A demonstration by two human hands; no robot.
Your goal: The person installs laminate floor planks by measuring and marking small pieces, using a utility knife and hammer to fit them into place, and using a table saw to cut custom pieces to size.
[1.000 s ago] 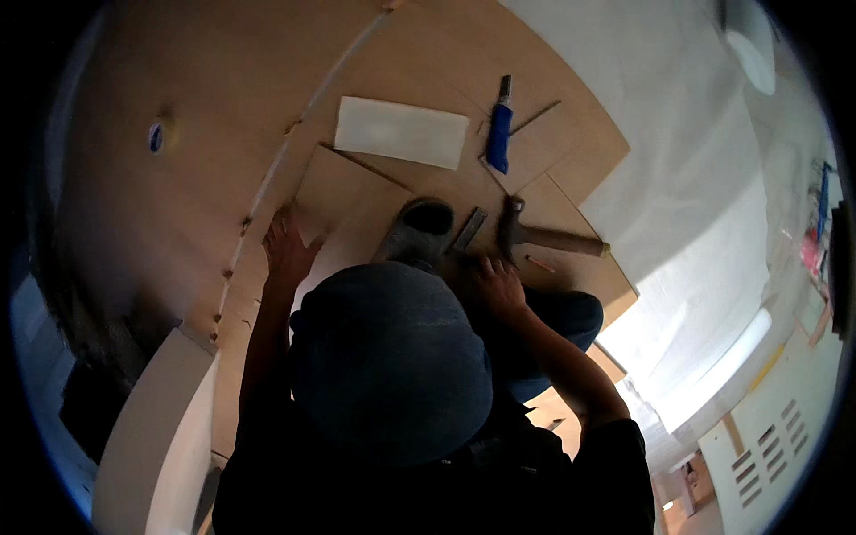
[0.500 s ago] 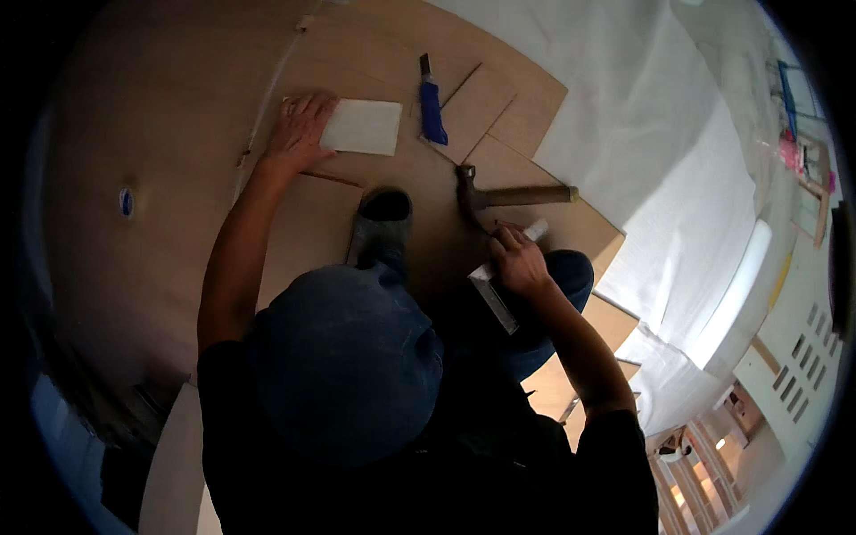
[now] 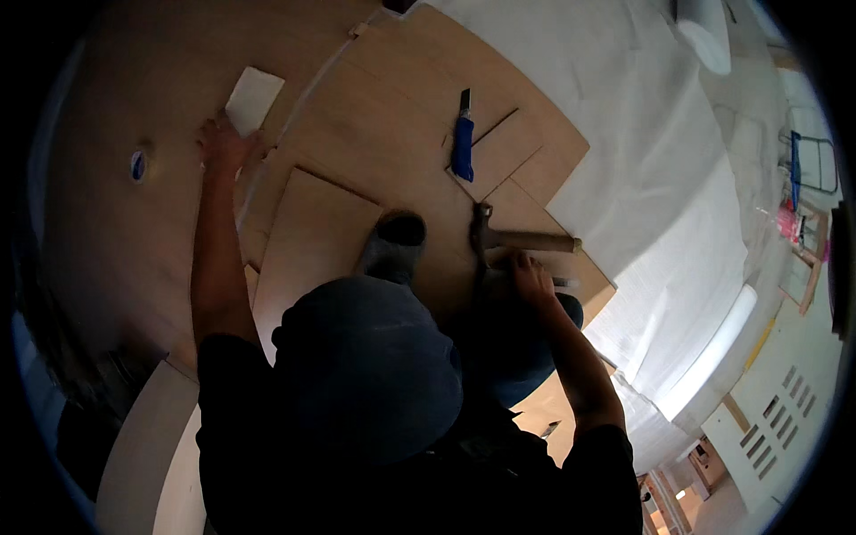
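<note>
On the left, my left hand has its fingers at the near end of a white rectangular piece, held up at a slant over the brown surface. My right hand is closed by my right knee, around a pale, angled metal tool that is now mostly hidden; only a blurred grey end shows. Just beyond the right hand lies a claw hammer with a wooden handle, its head to the left. Farther off rests a blue utility knife, blade pointing away.
Brown floor boards have dark cut lines near the knife. A loose board lies beside my slippered foot. White sheeting spreads on the right, with a white roll on it. A small oval fitting sits at far left.
My left hand has carried the white piece leftward off the boards, across the pale seam, and tilted it. My right hand has turned the angled tool, hiding most of it. The view has shifted slightly.
</note>
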